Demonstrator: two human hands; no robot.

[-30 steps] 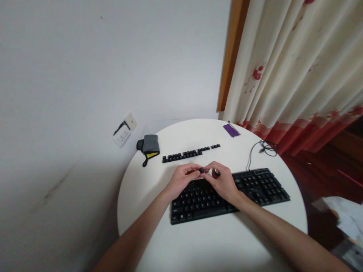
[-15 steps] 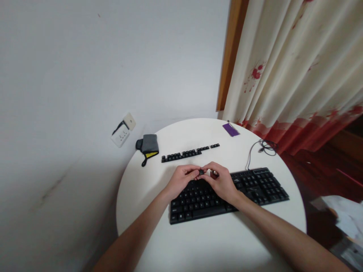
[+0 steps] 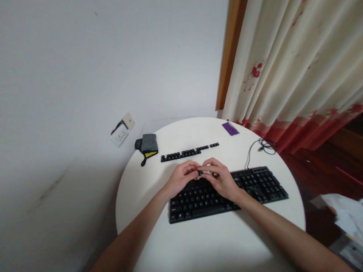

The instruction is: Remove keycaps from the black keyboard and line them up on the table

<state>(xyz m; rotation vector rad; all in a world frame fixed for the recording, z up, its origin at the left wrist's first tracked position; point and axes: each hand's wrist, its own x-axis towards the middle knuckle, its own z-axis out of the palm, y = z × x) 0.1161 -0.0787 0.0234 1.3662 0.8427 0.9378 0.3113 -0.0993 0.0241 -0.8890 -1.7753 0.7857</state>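
Note:
My left hand (image 3: 181,176) is closed in a pinch on a small black keycap (image 3: 200,173), held above the top part of the black keyboard (image 3: 210,209). Against the keycap, the fingers of my right hand (image 3: 224,180) are curled round, with a bit of something whitish between them; its kind cannot be made out. Both hands hide the keyboard's upper rows. Beyond them, loose black keycaps (image 3: 181,155) lie in rows on the white round table (image 3: 150,226).
A grey cloth with a yellow inside (image 3: 149,143) lies at the table's left edge. A purple flat item (image 3: 230,129) is at the back right. The keyboard's coiled cable (image 3: 266,146) rests on the right. A wall socket (image 3: 119,136) sits on the left wall, a curtain (image 3: 272,75) behind.
My right fingers have shifted in over the keycap, and the whitish thing between them shows less. The left hand has stayed nearly still.

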